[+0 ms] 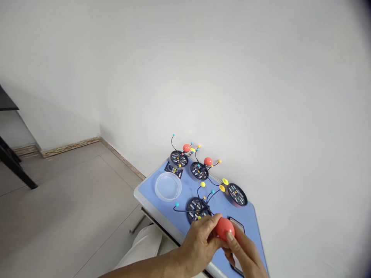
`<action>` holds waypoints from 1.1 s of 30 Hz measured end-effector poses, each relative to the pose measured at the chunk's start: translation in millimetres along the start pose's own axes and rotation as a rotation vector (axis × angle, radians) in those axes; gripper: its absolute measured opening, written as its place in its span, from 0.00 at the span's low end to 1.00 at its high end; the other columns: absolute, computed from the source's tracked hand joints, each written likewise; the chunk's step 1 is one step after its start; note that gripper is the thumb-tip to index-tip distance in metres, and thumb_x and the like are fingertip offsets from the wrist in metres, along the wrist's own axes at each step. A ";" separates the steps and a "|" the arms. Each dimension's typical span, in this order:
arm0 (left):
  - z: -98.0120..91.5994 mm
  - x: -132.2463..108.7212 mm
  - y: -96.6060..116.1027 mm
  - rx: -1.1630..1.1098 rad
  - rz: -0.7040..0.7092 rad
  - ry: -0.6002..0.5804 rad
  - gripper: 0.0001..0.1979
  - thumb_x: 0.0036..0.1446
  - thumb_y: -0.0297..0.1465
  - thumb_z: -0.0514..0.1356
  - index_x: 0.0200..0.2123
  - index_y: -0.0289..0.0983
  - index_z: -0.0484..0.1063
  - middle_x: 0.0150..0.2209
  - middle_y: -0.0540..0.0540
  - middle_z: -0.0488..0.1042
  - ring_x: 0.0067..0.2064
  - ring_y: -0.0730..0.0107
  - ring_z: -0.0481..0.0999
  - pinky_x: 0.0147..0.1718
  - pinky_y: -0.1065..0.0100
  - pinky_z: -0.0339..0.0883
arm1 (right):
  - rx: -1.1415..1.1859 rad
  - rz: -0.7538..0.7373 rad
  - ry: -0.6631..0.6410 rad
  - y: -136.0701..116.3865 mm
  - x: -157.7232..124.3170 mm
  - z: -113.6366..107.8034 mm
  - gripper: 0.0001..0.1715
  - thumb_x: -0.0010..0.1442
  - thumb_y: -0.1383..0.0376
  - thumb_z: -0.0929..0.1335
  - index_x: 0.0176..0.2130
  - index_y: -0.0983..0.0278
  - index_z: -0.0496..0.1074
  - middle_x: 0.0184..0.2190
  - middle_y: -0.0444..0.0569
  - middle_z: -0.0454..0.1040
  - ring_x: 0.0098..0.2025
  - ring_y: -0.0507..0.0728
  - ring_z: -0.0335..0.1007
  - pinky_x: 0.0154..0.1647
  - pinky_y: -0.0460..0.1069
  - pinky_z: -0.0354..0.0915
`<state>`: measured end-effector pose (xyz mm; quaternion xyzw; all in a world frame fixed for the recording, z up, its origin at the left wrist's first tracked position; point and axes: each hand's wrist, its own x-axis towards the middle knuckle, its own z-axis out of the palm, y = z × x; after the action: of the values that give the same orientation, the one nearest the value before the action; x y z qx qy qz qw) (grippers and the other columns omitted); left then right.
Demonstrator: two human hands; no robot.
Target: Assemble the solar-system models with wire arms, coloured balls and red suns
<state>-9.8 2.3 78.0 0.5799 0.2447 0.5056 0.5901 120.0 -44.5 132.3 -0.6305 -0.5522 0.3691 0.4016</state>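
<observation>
While your hands meet above the blue-topped table with a grey rim (185,189), what do you have hold of?

You have a glossy red-orange ball (224,227) between them. Your left hand (198,245) is partly closed, with its thumb and fingers wrapped around the ball's near side.

And your right hand (242,251)?

Its fingers curl against the far side of the ball, so the hand is only partly open. I cannot tell whether it grips the ball or merely touches it.

What lies beneath you?

A round black disc (195,208), trailing thin black wires tipped with blue and yellow beads, sits just below your hands. A flat black-framed rectangle (238,227) lies beside your right hand, mostly hidden.

And farther along the table?

Two more round black discs (179,158) (199,171) stand near the wall, each with wires and a red-orange ball nearby. Another black disc (237,194) sits at the right, beside small yellow cups (225,181). A clear round plastic dish (168,186) rests at the left.
</observation>
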 end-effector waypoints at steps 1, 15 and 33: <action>-2.1 0.1 0.5 -0.012 -0.007 0.000 0.20 0.59 0.39 0.64 0.52 0.37 0.76 0.40 0.41 0.76 0.40 0.59 0.74 0.44 0.62 0.69 | -0.078 -0.033 0.019 -2.2 0.6 0.5 0.28 0.61 0.44 0.66 0.45 0.63 0.73 0.26 0.44 0.68 0.29 0.55 0.63 0.28 0.49 0.63; -17.5 -1.5 18.0 -0.519 -0.181 -0.105 0.29 0.53 0.51 0.65 0.45 0.31 0.74 0.29 0.45 0.72 0.28 0.69 0.72 0.27 0.68 0.67 | -0.189 -0.125 -0.176 -6.8 -3.3 -11.3 0.37 0.67 0.46 0.59 0.67 0.61 0.56 0.33 0.47 0.74 0.29 0.55 0.68 0.27 0.49 0.67; -13.3 -1.5 15.0 -0.781 -0.353 -0.194 0.27 0.53 0.52 0.64 0.32 0.30 0.74 0.24 0.45 0.71 0.23 0.68 0.74 0.19 0.71 0.65 | -0.404 -0.256 -0.116 -17.9 2.0 -25.0 0.26 0.66 0.50 0.64 0.58 0.58 0.70 0.39 0.49 0.78 0.37 0.57 0.73 0.37 0.50 0.71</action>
<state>-26.7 4.0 88.8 0.3074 0.0741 0.3948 0.8626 135.9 -43.8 158.7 -0.6008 -0.7122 0.2331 0.2784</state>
